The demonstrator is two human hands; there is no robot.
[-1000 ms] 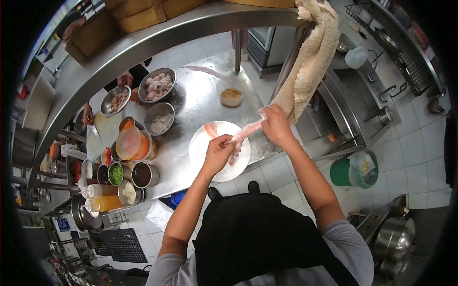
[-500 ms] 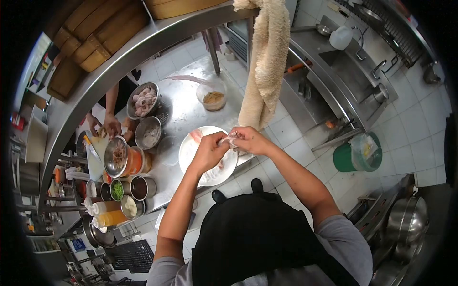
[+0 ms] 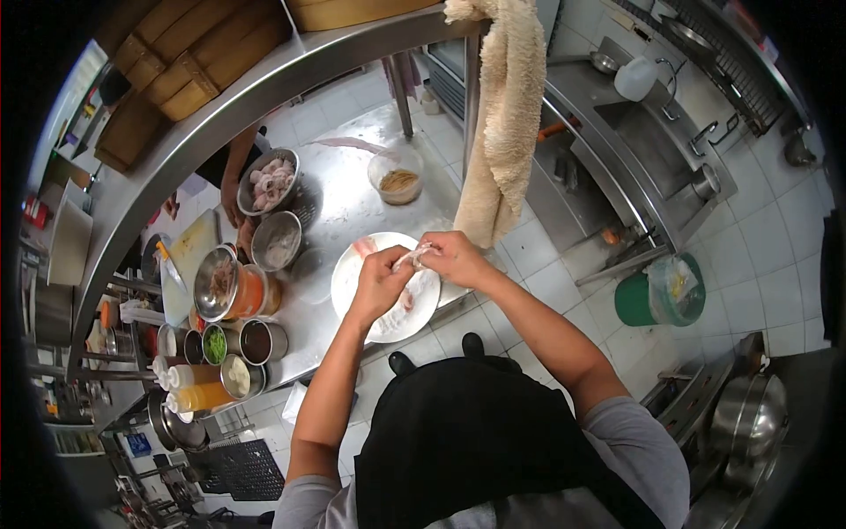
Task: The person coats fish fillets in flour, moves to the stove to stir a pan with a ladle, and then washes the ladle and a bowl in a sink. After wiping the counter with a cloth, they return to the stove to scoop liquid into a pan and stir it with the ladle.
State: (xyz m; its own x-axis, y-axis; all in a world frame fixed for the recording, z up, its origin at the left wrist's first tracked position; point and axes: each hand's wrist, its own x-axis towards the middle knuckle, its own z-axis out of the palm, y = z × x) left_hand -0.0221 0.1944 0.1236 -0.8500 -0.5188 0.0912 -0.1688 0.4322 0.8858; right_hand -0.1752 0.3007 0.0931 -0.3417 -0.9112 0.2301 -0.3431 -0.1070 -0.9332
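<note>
Over a white plate, a strip of pale pinkish raw meat coated in white powder is pinched between my two hands. My left hand has fingers closed on its left end. My right hand grips the other end, and the fingers partly hide the meat. On the plate lie a pink slice and smears of white powder. Left of the plate stand a metal bowl of white powder and a perforated metal bowl with pale raw meat pieces. A clear tub of brown powder sits beyond.
A co-worker's hand is beside the perforated bowl. A cutting board, knife, several sauce cups and squeeze bottles occupy the left. A rolled towel hangs before me. At right are a sink and green bin.
My hands stay over the plate, and the meat between them has shifted slightly and shows more. The co-worker's hands have left the cutting board, one now by the perforated bowl. My view shifted a little.
</note>
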